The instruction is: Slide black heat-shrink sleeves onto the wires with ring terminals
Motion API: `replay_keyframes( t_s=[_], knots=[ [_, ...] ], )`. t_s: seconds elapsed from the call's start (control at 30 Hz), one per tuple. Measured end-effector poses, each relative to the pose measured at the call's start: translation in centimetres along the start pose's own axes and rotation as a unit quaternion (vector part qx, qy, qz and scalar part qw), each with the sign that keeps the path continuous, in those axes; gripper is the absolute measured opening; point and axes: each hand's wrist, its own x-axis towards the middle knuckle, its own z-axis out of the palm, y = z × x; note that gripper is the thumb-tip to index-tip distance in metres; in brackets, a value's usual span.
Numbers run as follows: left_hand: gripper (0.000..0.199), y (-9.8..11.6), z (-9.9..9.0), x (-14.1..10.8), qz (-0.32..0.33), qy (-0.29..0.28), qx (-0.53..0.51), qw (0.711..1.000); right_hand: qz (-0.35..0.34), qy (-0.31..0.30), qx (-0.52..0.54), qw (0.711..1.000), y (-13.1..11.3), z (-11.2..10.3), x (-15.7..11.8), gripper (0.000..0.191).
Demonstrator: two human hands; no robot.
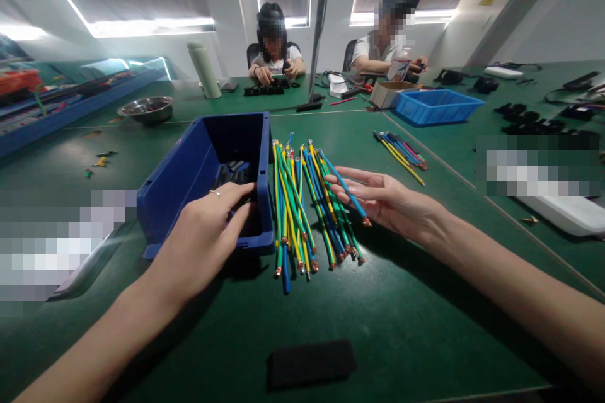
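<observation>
- Over the green tabletop (pixel 227 340), just off the right edge of a heap of cables (pixel 287 192), the right hand (pixel 382 196) carries one blue cable (pixel 350 194); it is pinched at the fingertips, the other fingers lying loosely alongside; from where I stand I can't make out just how the thumb presses.
- That blue cable's long axis runs on a slant, from far left to near right; its bare copper end points back toward the worker, and its far end sits above the right side of the heap; whether that far end carries a fitting is too small for me to tell.
- To the left, the left hand (pixel 205 220) reaches over the near side of a dark blue bin (pixel 186 167); thumb and forefinger point in toward the right, a little apart; the tips are lost in shadow, so I cannot tell whether they grip anything.
- Small black pieces (pixel 231 168) lie loose in the bin, just beyond those fingers; the left hand is much the nearer to them.
- What matters most, I'd judge, is the sideways gap between the hands; the heap lies between bin and right hand, its cables mostly running lengthwise beside the bin's wall; the blue cable slants across that direction, its far end leaning binward.
</observation>
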Motion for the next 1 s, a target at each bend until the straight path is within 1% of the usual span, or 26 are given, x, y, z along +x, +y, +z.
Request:
replay_keyframes(
  t_s=[0.1,0.17,0.23,0.3,0.4,0.47,0.53,0.57,0.63,0.7,0.73,0.8,0.9,0.97,1.0],
  knots=[
    [0.029,0.7,0.0,-0.3,-0.035,0.100,-0.038,0.994,-0.023,-0.008,-0.003,1.000,0.2,0.1,0.0,0.056],
    [0.028,1.3,0.0,-0.6,-0.057,0.166,-0.102,0.979,-0.048,-0.010,-0.021,0.999,0.1,0.0,0.0,0.058],
    [0.026,2.0,0.0,-1.0,-0.051,0.197,-0.157,0.966,-0.063,-0.010,-0.034,0.997,-0.1,-0.1,0.0,0.057],
    [0.022,2.4,0.0,-1.3,-0.025,0.192,-0.165,0.967,-0.070,-0.004,-0.042,0.997,-0.4,-0.1,-0.2,0.052],
    [0.022,2.5,0.3,-1.5,0.007,0.150,-0.143,0.978,-0.083,0.011,-0.032,0.996,-0.9,0.0,-0.4,0.040],
    [0.020,2.4,0.5,-1.5,0.009,0.126,-0.148,0.981,-0.090,0.017,-0.029,0.995,-1.2,0.1,-0.6,0.028],
    [0.019,2.3,0.8,-1.4,0.003,0.121,-0.160,0.980,-0.086,0.004,-0.054,0.995,-1.5,0.1,-0.7,0.011],
    [0.019,2.3,0.9,-1.3,-0.001,0.124,-0.164,0.979,-0.081,-0.009,-0.077,0.994,-1.5,0.1,-0.8,0.009],
    [0.019,2.3,0.9,-1.3,-0.006,0.129,-0.168,0.977,-0.083,-0.036,-0.143,0.986,-1.7,0.2,-1.1,0.027],
    [0.020,2.3,0.9,-1.3,-0.007,0.128,-0.169,0.977,-0.121,-0.046,-0.243,0.961,-1.8,0.4,-1.5,0.036],
    [0.020,2.3,0.9,-1.3,-0.009,0.125,-0.169,0.978,-0.153,-0.041,-0.303,0.940,-1.8,0.5,-1.8,0.037],
    [0.019,2.4,0.8,-1.3,-0.015,0.121,-0.175,0.977,-0.231,-0.022,-0.414,0.880,-1.8,0.8,-2.2,0.032],
    [0.018,2.4,0.8,-1.3,-0.028,0.120,-0.178,0.976,-0.333,-0.003,-0.516,0.789,-1.7,1.3,-2.5,0.023],
    [0.018,2.4,0.8,-1.2,-0.032,0.116,-0.164,0.979,-0.368,-0.003,-0.563,0.740,-1.4,1.4,-2.5,0.020],
    [0.019,2.5,0.8,-1.2,-0.030,0.115,-0.156,0.981,-0.375,-0.002,-0.583,0.720,-1.2,1.4,-2.4,0.020]
  ],
)
